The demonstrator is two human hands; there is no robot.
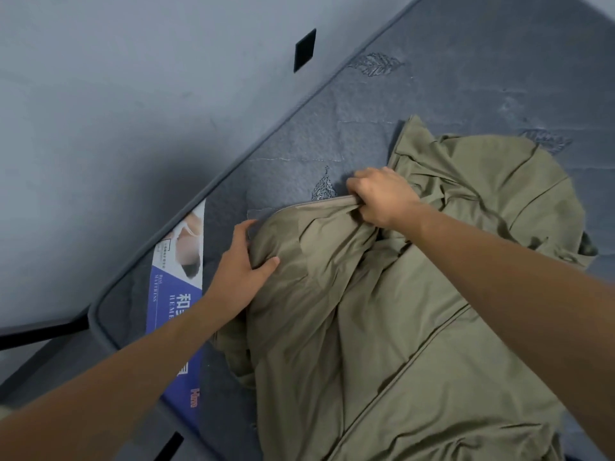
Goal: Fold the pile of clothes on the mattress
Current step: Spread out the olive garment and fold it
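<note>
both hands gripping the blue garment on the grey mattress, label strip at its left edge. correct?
Not quite: the garment is olive green, not blue, as the head view shows. Both the left hand and right hand grip it on the grey mattress, label strip at its left edge.

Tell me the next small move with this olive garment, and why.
Probably draw both hands apart to pull the gripped edge taut and flat. The right hand grips a bunched edge, the left hand holds the olive garment nearby, and the cloth lies crumpled on the mattress.

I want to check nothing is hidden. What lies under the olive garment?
The grey mattress shows around the olive garment, and the printed label beside it. Anything directly beneath the fabric is covered.
</note>
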